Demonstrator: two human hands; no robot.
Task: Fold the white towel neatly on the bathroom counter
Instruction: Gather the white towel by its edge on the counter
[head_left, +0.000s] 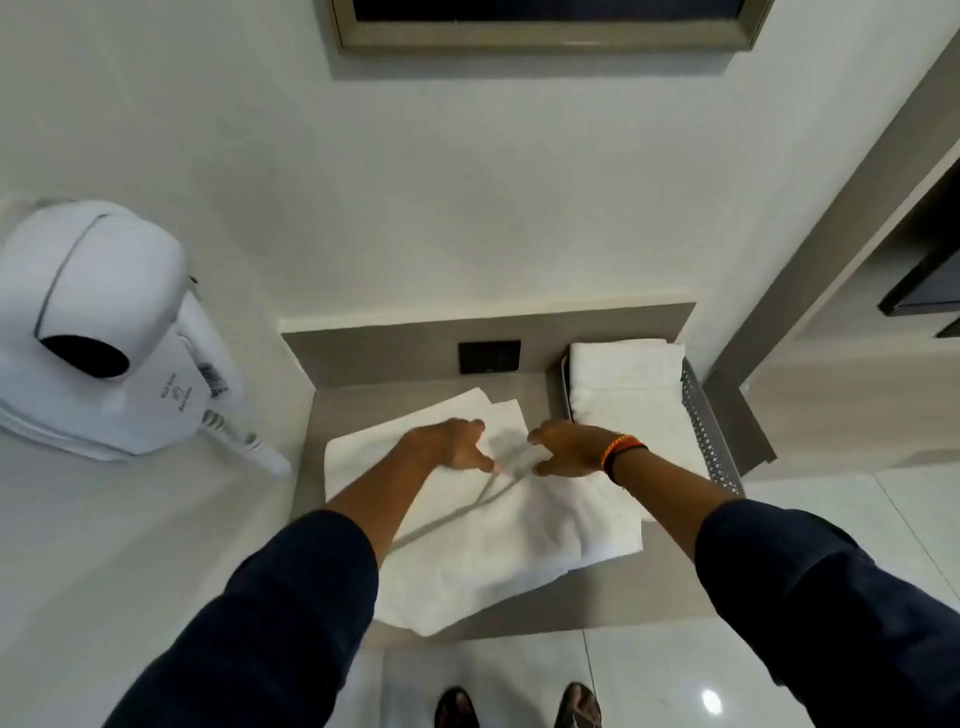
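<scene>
on the grey counter, both hands press the white towel; dryer label unreadable.

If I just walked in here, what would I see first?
Two hands, the left hand and the right hand, pressing on a white towel spread on the counter in the middle. At far left, a big white hair dryer hangs on the wall. Right of the hands, a metal basket holds more folded towels.
</scene>
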